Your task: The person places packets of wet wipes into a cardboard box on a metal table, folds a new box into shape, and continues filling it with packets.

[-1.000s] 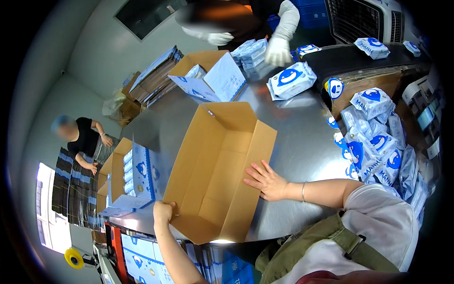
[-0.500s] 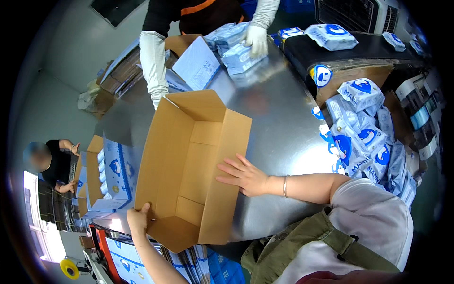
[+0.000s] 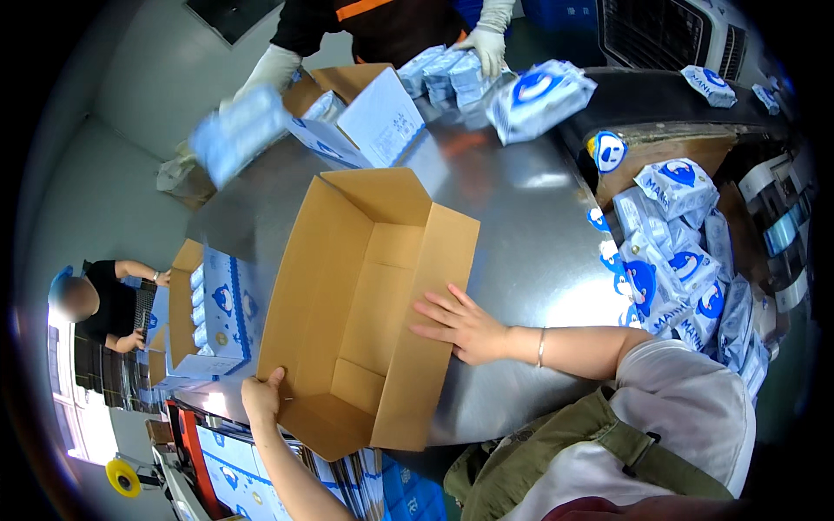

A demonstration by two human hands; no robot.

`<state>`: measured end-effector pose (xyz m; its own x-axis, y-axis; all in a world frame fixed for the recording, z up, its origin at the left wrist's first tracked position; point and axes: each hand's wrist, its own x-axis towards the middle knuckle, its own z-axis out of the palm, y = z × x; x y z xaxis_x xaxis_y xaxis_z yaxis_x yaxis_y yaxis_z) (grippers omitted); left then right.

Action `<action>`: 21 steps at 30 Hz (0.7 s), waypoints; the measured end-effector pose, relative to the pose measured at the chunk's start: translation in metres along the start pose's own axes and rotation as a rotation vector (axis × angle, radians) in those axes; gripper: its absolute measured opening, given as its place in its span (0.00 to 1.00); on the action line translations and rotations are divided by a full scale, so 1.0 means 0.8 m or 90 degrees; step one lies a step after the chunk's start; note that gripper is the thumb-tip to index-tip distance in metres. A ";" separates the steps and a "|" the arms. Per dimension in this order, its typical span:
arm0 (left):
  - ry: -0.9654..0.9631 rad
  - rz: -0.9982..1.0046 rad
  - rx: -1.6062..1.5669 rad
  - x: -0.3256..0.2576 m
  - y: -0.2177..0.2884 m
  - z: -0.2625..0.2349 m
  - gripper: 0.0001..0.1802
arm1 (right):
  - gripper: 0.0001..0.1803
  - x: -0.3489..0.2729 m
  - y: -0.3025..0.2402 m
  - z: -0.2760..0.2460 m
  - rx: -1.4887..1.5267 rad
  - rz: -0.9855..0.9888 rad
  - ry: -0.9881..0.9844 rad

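An empty brown cardboard box [image 3: 360, 286] stands in front of me on the metal table [image 3: 521, 226], its open top and flaps toward me. At its near left corner my left hand [image 3: 262, 398] is closed on the rim, thumb over the edge. My right hand [image 3: 462, 326] lies flat with fingers spread on the box's right flap. Across the table a co-worker's gloved hand [image 3: 486, 48] rests by a row of stacked packs [image 3: 445, 71]. The other glove [image 3: 274, 69] is beside a motion-blurred pale blue pack [image 3: 239, 132]. A white-and-blue box [image 3: 369, 122] sits between those arms.
Beside the black conveyor [image 3: 647, 104], one soft pack [image 3: 540, 100] is at the table's far right edge. Several packs [image 3: 678, 252] heap up at the right. A filled box [image 3: 217, 304] stands left, near another person [image 3: 113, 295]. Flattened cartons [image 3: 339, 478] lie below the table edge.
The co-worker's left-side glove has swung up and left with a blurred pack beside it. A soft pack has come off the conveyor's near end. My hands keep their places on the box.
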<state>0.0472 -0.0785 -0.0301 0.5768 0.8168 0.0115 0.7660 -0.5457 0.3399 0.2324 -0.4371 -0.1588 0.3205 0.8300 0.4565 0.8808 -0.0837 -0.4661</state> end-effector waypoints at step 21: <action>-0.003 -0.081 0.075 -0.027 0.039 -0.016 0.25 | 0.29 -0.070 0.102 -0.138 -0.363 0.217 0.167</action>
<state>0.0550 -0.1102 -0.0078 0.4735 0.8803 -0.0289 0.8610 -0.4557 0.2259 0.3250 -0.5515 -0.1388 0.6207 0.5522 0.5566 0.7386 -0.6499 -0.1789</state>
